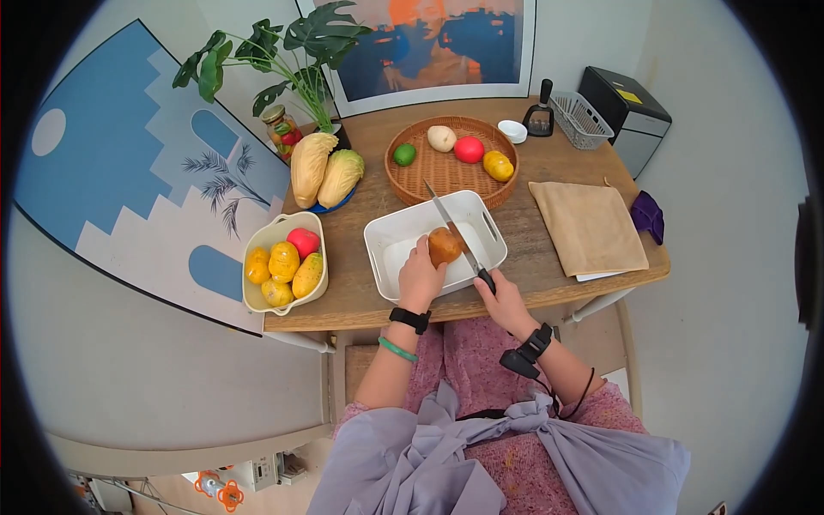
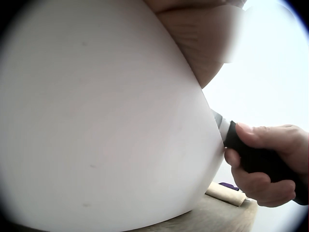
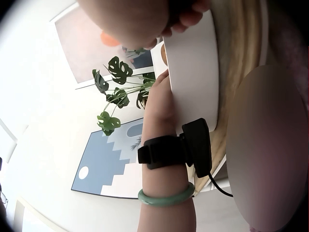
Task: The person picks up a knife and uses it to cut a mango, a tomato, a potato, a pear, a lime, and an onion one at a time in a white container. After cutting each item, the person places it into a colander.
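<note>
A white bin (image 1: pixel 390 251), a left hand (image 1: pixel 419 279) gripping a round brown vegetable (image 1: pixel 444 246), and a knife (image 1: pixel 449 217) held by a right hand (image 1: pixel 505 307).
The vegetable is over or inside the bin; whether it rests on the bottom is unclear. The blade lies along its right side, the right hand wrapped around the black handle. The rounded, possibly unsupported vegetable could roll in the grip, letting the edge skid toward the left fingers; pressing too hard could cause the same slip.
</note>
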The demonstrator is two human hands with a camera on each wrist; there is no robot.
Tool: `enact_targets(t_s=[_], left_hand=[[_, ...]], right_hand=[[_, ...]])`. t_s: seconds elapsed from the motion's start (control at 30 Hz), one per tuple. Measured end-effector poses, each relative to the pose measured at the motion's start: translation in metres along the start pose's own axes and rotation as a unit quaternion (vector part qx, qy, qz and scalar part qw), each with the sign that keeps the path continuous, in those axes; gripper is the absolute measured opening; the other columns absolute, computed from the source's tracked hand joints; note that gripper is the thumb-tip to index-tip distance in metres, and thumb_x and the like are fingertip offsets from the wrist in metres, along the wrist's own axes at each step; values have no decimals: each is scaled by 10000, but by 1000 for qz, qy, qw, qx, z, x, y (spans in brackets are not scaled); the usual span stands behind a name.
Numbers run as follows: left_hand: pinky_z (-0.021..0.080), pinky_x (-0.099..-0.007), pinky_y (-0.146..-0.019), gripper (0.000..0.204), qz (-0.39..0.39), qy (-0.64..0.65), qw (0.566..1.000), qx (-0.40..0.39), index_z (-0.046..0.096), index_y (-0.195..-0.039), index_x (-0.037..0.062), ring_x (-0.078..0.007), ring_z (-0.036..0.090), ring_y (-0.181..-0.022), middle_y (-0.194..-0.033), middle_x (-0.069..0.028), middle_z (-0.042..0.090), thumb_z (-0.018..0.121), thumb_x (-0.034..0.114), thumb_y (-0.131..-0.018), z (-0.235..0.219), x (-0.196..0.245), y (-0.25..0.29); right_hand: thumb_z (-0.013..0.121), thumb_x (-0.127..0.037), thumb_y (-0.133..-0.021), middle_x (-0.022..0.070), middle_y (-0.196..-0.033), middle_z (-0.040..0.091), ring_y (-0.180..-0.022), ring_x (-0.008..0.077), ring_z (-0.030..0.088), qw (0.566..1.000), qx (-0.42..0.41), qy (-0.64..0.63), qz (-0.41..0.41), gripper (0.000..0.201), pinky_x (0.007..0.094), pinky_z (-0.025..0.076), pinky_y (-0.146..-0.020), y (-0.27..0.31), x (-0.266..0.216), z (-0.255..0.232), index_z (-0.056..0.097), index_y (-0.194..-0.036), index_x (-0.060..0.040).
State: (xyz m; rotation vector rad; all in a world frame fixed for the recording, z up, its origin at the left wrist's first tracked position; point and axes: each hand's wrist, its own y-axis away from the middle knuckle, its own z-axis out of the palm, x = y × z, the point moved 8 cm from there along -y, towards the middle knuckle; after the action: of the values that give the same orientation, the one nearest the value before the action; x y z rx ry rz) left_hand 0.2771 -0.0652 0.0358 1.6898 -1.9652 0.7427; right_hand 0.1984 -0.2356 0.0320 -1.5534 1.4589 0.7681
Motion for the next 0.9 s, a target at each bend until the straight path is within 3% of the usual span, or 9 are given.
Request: enact_targets(t_s=[0.13, 0.2, 0.3, 0.4, 0.6, 0.9], left_hand=[[521, -455, -782, 728, 0, -6, 1000, -2, 351, -1373, 22, -392, 632, -926, -1055, -232, 621, 712, 195, -765, -1, -1, 0], [517, -402, -713, 826, 1, -8, 1000, 0, 302, -1427, 13, -329, 651, -841, -905, -168, 649, 727, 238, -754, -1, 0, 0], [516, -396, -682, 867, 3, 4, 1000, -7, 263, -1450, 9, -322, 659, -780, -828, -152, 659, 711, 295, -766, -3, 3, 1], [525, -460, -700, 772, 16, 18, 1000, -11, 260, -1443, 27, -383, 654, -808, -944, -210, 660, 639, 274, -817, -7, 10, 5], [526, -460, -713, 652, 43, -3, 998, -36, 298, -1438, 44, -384, 651, -808, -952, -207, 659, 547, 222, -862, 3, 8, 1], [523, -460, -732, 610, 34, 9, 999, -6, 368, -1337, 28, -395, 649, -862, -966, -234, 651, 635, 247, -834, -3, 9, 6]], right_hand=[[541, -294, -967, 273, -738, 593, -742, 466, 602, 1000, 22, 9, -5, 325, 455, 454, -618, -2, -2, -1, 496, -927, 25], [539, -296, -969, 274, -743, 596, -744, 467, 603, 1000, 29, 8, 6, 327, 455, 456, -623, -1, 0, -3, 497, -926, 26], [535, -295, -970, 275, -747, 599, -753, 468, 605, 1000, 18, 13, -6, 326, 455, 458, -631, 0, -3, 0, 503, -931, 27], [533, -292, -972, 279, -748, 597, -758, 468, 605, 999, 36, -1, 7, 325, 454, 459, -635, 0, -6, -3, 508, -940, 31], [528, -294, -974, 281, -749, 595, -755, 468, 604, 999, 33, 16, -1, 332, 450, 459, -633, 2, -8, -2, 513, -945, 37], [532, -313, -969, 281, -743, 597, -744, 466, 603, 998, 47, 28, 8, 346, 470, 456, -631, 5, -9, -2, 514, -943, 31]])
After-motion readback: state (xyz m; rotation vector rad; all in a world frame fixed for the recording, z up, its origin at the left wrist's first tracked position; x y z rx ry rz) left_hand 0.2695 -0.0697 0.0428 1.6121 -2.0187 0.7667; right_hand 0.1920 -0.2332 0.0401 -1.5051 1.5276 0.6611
